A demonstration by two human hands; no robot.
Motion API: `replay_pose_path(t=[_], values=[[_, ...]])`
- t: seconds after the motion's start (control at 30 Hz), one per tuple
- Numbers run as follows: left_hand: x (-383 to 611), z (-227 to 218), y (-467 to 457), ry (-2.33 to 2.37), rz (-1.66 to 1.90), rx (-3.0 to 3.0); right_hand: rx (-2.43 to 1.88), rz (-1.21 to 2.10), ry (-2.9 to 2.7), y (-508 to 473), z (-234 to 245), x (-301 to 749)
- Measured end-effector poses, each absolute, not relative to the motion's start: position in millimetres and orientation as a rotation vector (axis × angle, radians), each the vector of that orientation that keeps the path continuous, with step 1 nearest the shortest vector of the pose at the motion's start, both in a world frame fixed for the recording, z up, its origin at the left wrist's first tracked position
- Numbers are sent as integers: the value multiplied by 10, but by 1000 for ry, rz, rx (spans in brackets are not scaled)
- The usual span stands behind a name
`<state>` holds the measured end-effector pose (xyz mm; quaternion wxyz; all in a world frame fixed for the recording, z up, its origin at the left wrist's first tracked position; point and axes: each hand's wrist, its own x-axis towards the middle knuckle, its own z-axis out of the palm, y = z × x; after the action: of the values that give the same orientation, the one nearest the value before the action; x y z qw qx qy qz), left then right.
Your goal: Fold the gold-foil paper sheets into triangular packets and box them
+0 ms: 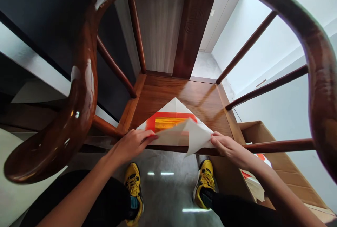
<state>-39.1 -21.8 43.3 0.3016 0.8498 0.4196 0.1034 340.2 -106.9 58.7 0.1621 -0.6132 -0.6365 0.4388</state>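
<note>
A folded white paper sheet (175,123) with a red-orange and yellow printed patch lies on the wooden chair seat (184,91), its point aimed away from me. Its near flap (189,136) is lifted and curled up off the seat. My left hand (133,145) pinches the flap's left end at the seat's front edge. My right hand (226,146) grips the right end of the same flap. Part of the sheet's near edge is hidden under the flap and my hands.
Spindles and a glossy curved rail (84,90) of the dark wooden armchair surround the seat. An open cardboard box (279,170) holding printed paper (252,181) stands at lower right. My yellow sneakers (133,185) rest on a grey polished floor below.
</note>
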Motion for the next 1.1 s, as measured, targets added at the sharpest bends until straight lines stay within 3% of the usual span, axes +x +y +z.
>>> replay_pose_path(t=[0.23, 0.67, 0.8, 0.93, 1.1], values=[[-40, 495, 197, 1573, 118, 1989, -1995, 895, -1631, -652, 192, 3240], [35, 356, 382, 1657, 50, 1932, -2328, 572, -1744, -456, 195, 3077], [51, 343, 417, 1642, 56, 1907, -2473, 318, -1765, -450, 190, 2939], [38, 355, 432, 1622, 74, 1860, -2281, -49, -1935, -413, 144, 2787], [26, 357, 438, 1611, 95, 1817, -1985, 33, -2036, -353, 39, 2637]])
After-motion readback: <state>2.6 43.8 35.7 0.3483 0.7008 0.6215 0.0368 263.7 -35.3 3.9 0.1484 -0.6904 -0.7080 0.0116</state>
